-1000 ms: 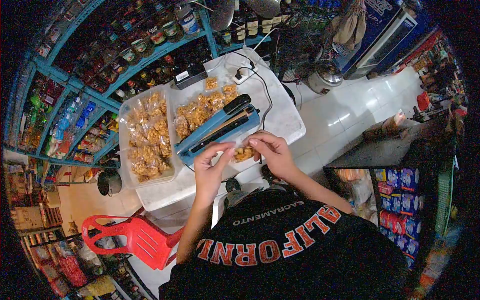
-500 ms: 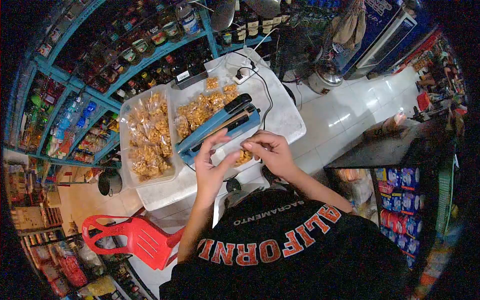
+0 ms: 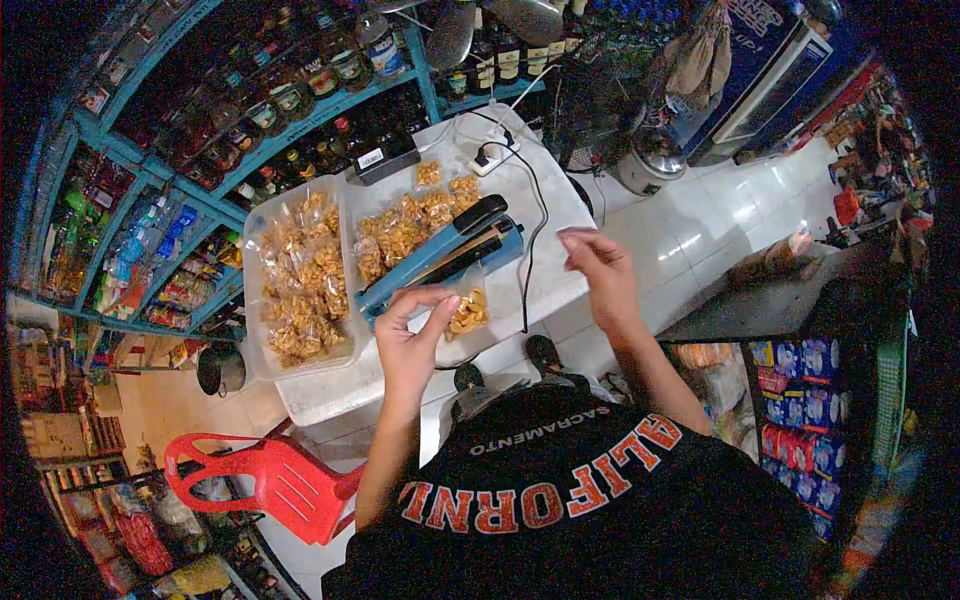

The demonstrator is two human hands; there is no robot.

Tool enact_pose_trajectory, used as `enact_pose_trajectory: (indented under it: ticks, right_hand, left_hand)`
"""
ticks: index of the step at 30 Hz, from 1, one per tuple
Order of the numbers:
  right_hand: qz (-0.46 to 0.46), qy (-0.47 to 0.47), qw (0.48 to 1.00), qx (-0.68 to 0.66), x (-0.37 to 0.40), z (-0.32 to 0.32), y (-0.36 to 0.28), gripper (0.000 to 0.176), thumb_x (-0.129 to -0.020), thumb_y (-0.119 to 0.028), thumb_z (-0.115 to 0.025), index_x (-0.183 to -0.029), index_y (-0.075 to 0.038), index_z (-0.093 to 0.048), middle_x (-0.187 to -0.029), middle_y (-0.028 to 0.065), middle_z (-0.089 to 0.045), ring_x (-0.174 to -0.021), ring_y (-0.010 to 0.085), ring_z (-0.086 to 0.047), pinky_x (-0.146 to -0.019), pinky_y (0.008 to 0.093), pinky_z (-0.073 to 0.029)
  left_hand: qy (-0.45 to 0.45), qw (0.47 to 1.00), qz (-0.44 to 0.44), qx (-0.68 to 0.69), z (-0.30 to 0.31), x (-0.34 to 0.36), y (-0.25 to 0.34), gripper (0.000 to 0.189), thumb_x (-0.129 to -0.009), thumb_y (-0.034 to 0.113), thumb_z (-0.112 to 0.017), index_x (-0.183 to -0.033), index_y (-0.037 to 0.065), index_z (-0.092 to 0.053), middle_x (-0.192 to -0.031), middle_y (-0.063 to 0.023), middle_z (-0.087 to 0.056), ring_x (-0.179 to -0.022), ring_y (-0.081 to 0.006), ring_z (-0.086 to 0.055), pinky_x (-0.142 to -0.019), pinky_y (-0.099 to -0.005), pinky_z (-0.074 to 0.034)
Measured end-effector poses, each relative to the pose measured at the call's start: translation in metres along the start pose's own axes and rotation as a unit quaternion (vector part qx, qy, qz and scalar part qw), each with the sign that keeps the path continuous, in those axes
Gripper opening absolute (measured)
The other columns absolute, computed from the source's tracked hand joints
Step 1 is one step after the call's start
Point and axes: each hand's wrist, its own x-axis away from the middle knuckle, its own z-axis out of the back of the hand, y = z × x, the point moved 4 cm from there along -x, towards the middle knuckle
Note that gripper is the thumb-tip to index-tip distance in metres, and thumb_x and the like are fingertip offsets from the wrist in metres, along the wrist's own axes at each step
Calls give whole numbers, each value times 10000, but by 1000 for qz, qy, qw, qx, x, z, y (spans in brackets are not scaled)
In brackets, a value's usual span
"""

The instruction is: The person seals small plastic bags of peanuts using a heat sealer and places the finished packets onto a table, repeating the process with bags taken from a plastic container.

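Note:
My left hand [image 3: 412,335] pinches the edge of a small clear bag of golden-brown snack pieces [image 3: 467,312] between thumb and fingers, at the near edge of the white table [image 3: 560,215]. Off to the right, my right hand [image 3: 605,280] is raised with loosely bent fingers, slightly apart, and nothing visible in them. Just beyond the bag lies a blue bag sealer [image 3: 430,262] with a black handle. Filled snack bags [image 3: 410,225] are piled behind the sealer. More of them fill a clear plastic tub [image 3: 350,290] at the left.
A power strip [image 3: 492,157] with a black cable [image 3: 543,215] sits at the table's far end, near a dark box [image 3: 385,165]. A red plastic chair [image 3: 290,485] stands at lower left. Blue shelves [image 3: 300,118] with bottles line the back. A dark counter [image 3: 750,305] is on the right.
My right hand has moved away from the bag, up and to the right. The bag is now more visible beside my left hand, which has shifted slightly down and left.

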Motion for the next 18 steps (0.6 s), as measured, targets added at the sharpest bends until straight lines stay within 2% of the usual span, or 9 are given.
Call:
enact_pose_trajectory:
  ticks: [3, 5, 6, 8, 9, 11, 12, 15, 18]
  right_hand:
    - [70, 57, 995, -38, -6, 20, 3, 111, -762, -96, -580, -834, -30, -633, -841, 70, -601, -633, 85, -499, -577, 203, -401]
    - [-41, 53, 988, -140, -7, 23, 13, 128, -755, -59, -572, -867, -28, -627, -917, 77, -587, -711, 107, -509, -631, 216, -416]
    - [-39, 54, 988, -140, -5, 14, 8, 128, -755, -59, -572, -867, -28, -627, -917, 77, -587, -711, 107, -509, -631, 216, -416]
    - [65, 62, 994, -57, 5, -12, -14, 138, -752, -47, -575, -881, -23, -621, -977, 84, -563, -807, 128, -513, -692, 230, -423]
    - [66, 63, 994, -57, 5, -12, -10, 138, -752, -47, -575, -881, -23, -621, -977, 84, -563, -807, 128, -513, -692, 230, -423]
    - [107, -102, 988, 50, 5, -23, -3, 144, -743, -52, -595, -880, -12, -612, -1044, 112, -528, -872, 154, -528, -744, 253, -419]
    - [72, -140, 987, 43, 6, -27, 0, 145, -736, -44, -597, -877, -14, -613, -1037, 110, -532, -870, 160, -526, -746, 252, -419]
    - [136, -193, 965, 117, 11, -33, 0, 152, -721, -33, -605, -871, -10, -613, -1037, 110, -529, -845, 156, -533, -742, 242, -422]
    - [62, -184, 980, 33, 16, -49, -3, 212, -702, -100, -657, -894, -25, -612, -982, 108, -561, -787, 134, -554, -695, 232, -433]
  left_hand:
    - [5, 1000, 11, -7, 2, -3, 1, 64, -682, 53, -655, -733, 26, -628, -747, -59, -617, -731, -133, -534, -713, -251, -386]
    - [2, 1000, 23, -4, 2, -3, 0, 64, -681, 52, -654, -733, 25, -627, -746, -58, -617, -732, -133, -534, -713, -249, -386]
    - [1, 1000, 28, 6, 1, -3, -2, 65, -681, 51, -654, -735, 24, -627, -750, -59, -617, -736, -133, -533, -713, -247, -385]
    - [-2, 999, 33, 16, -1, -3, -2, 67, -681, 50, -653, -736, 23, -627, -755, -59, -617, -740, -133, -532, -714, -245, -385]
    - [-4, 1000, 26, 11, -2, -3, -2, 67, -682, 48, -652, -738, 22, -626, -759, -60, -616, -743, -133, -532, -715, -244, -385]
    - [-7, 1000, 17, 7, -3, -3, 0, 67, -682, 46, -650, -740, 20, -625, -763, -61, -616, -746, -132, -531, -715, -243, -385]
    - [-9, 1000, 23, 6, -4, -3, -1, 66, -684, 45, -648, -740, 19, -624, -763, -60, -615, -748, -132, -531, -717, -245, -385]
    - [-22, 999, 31, -3, -7, -2, 1, 64, -688, 44, -645, -741, 17, -621, -759, -59, -612, -748, -130, -530, -719, -245, -385]
    - [-37, 998, 45, 15, -12, 0, 3, 63, -693, 47, -641, -742, 15, -619, -753, -59, -607, -742, -129, -529, -720, -245, -384]
